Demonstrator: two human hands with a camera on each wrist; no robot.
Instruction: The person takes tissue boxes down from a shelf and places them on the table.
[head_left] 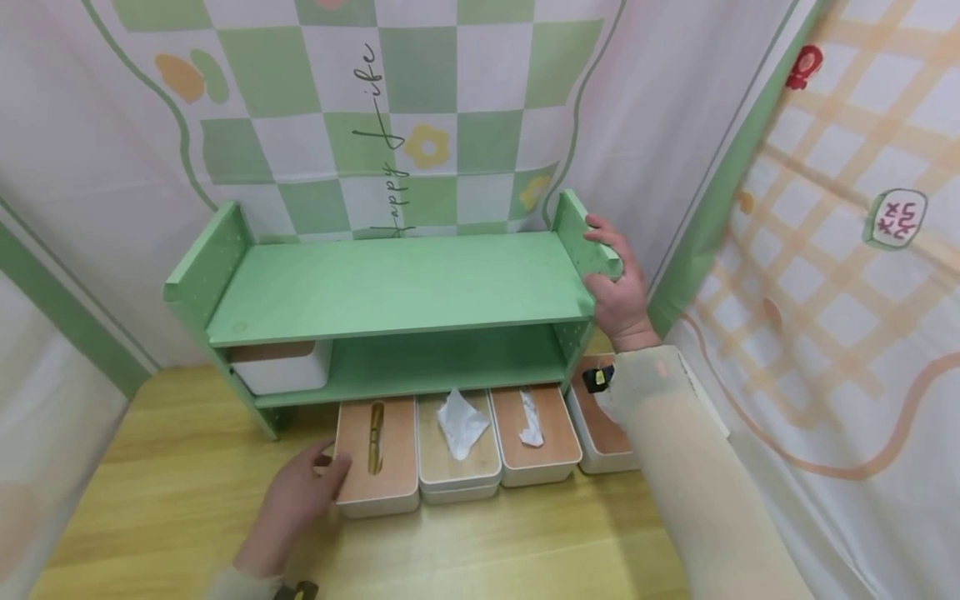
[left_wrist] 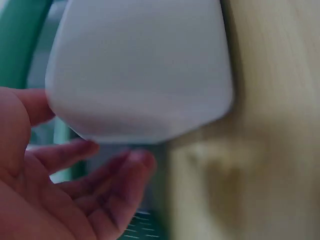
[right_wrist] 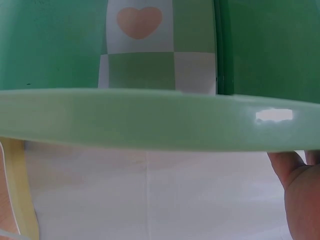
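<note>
A green two-tier shelf (head_left: 405, 279) stands at the back of the table. My right hand (head_left: 621, 292) grips its right side panel, with the thumb on the inner face; in the right wrist view, the panel's edge (right_wrist: 150, 120) hides part of the fingers. My left hand (head_left: 300, 492) is beside the leftmost tissue box (head_left: 393, 454), which has a brown slotted lid. In the left wrist view, the thumb touches the white box wall (left_wrist: 140, 60), and the loosely bent fingers (left_wrist: 125, 190) are spread near its corner.
To the right of that box stand a light-lidded tissue box (head_left: 435, 475), a brown-lidded one (head_left: 551, 458) and another box (head_left: 600, 461), partly behind my right sleeve. A white box (head_left: 288, 372) sits on the lower shelf. Curtains (head_left: 825, 292) hang around the wooden table (head_left: 487, 558).
</note>
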